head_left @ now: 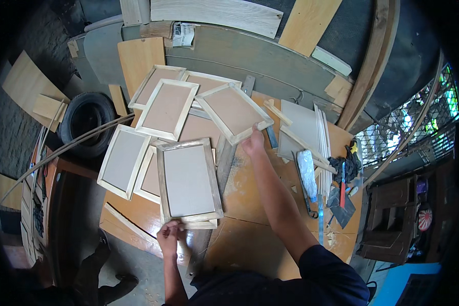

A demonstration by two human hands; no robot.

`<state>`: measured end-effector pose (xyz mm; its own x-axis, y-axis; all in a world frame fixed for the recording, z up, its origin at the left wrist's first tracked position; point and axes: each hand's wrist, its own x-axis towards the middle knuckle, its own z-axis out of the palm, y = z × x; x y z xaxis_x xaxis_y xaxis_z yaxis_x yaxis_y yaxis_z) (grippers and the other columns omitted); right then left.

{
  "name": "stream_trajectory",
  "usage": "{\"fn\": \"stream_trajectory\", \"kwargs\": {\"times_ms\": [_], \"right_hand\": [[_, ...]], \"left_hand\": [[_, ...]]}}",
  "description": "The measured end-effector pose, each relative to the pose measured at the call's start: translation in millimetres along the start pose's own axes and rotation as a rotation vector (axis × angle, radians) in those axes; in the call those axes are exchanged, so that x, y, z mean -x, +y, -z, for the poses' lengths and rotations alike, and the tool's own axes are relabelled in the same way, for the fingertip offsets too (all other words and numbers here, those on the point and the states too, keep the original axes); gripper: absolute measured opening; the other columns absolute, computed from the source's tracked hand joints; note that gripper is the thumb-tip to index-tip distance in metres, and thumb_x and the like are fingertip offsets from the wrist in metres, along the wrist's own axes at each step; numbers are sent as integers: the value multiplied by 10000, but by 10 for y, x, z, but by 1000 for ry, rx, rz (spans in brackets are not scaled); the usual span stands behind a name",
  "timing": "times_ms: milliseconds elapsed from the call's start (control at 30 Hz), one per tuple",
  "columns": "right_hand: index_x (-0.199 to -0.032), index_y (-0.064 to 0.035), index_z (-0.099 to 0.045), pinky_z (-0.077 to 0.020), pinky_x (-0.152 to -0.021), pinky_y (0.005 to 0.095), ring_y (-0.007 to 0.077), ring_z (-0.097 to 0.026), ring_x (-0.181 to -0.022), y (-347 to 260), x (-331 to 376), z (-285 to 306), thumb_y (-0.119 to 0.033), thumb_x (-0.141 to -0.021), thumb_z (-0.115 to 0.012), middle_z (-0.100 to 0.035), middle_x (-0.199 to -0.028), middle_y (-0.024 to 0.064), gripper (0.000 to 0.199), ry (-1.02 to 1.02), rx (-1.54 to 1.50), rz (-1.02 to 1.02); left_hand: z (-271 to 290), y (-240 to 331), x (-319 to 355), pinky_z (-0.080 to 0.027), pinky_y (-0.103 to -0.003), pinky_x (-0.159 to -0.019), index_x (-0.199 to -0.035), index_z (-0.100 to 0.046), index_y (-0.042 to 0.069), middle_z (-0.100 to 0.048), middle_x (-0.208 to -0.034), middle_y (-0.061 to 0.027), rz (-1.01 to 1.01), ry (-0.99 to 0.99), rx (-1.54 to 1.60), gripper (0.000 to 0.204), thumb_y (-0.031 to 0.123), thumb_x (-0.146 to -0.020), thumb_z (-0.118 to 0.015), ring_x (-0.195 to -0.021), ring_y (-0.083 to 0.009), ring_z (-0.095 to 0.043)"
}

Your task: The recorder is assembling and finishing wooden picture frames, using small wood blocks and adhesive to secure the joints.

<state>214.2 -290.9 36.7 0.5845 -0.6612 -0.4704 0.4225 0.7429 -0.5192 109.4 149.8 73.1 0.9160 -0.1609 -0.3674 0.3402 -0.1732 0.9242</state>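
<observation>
Several wooden picture frames with brown or grey backing panels lie overlapping on the table. My right hand [253, 143] grips the lower right corner of a pale frame [265, 124], which rests tilted over the others. My left hand [170, 235] is closed at the bottom left corner of the stack, with its fingers on a darker, weathered frame [214, 176] with a grey panel. Another pale frame lies partly hidden under that one. Left of it are a pale frame with a grey panel [104, 172] and, farther back, one with a brown panel [189, 97].
On the right stand a plastic-wrapped bottle [306, 173], a hand saw [301, 191], a red-handled tool [342, 188], thin white strips [321, 132] and black cloth [344, 160]. A loose wood strip [130, 222] lies front left. A tyre [88, 124] and another person's legs [94, 270] are beyond the table's left edge.
</observation>
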Motion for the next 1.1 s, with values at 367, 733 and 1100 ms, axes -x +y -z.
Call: {"fn": "stream_trajectory", "kwargs": {"times_ms": [367,733,1100], "right_hand": [[-1396,2,-459,-538,-994,448,343,-617,-1164,-211,121,1228,-230,-1017,-584,-589,-1259,217,461,-137,497,-42],[-876,-3,-610,-521,-603,423,227,-662,-668,734,1846,609,-330,-863,-782,-647,-729,133,370,-391,1809,471],[-815,-1,-564,-465,-588,342,147,-527,-612,192,2032,602,-310,-790,-850,-565,-673,86,421,-312,1537,422]], "left_hand": [[-100,70,-571,-542,-414,-866,-1129,-688,-23,-683,-1056,-205,-277,318,-496,402,229,-839,-804,-954,-346,-673],[-159,274,-631,-552,-419,-807,-1036,-736,7,-721,-940,-177,-216,347,-650,372,224,-752,-837,-887,-336,-698],[-34,448,-593,-496,-259,-669,-1050,-743,-29,-661,-783,6,-23,-69,-12,278,120,-827,-817,-702,-90,-594]]}}
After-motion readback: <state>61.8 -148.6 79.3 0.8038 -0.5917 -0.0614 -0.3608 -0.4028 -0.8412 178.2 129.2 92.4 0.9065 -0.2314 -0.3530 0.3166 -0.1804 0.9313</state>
